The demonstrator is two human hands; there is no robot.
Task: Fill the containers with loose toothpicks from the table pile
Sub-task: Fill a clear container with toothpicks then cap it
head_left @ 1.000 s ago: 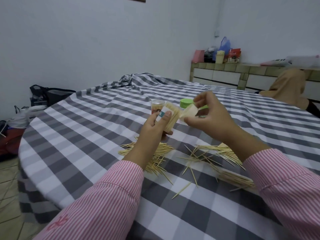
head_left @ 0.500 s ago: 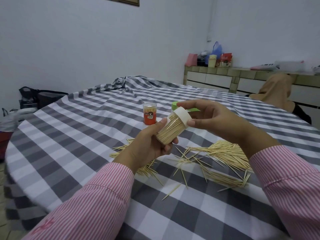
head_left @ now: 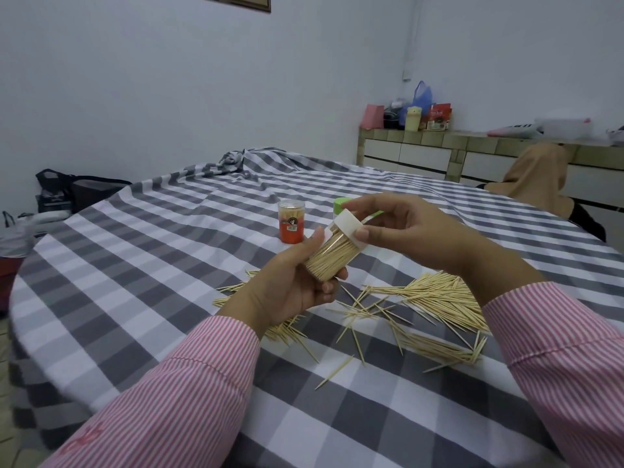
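Toothpicks (head_left: 435,298) lie scattered on the table (head_left: 169,265). Left hand (head_left: 290,285) grips a full jar (head_left: 332,256) tilted above them; right hand (head_left: 401,231) pinches its white cap (head_left: 347,224). Red jar (head_left: 291,226) stands behind.

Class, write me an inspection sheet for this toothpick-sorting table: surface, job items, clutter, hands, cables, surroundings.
Surface: checked cloth over a table.
Job's things: clear jar full of toothpicks, white cap on it; red jar upright; green lid behind; loose toothpicks on the cloth.
Clutter: nothing seen.
Hands: left hand holds the jar; right hand grips the cap.
Cables: nothing seen.
Surroundings: tiled counter with bags; dark bag by the wall.
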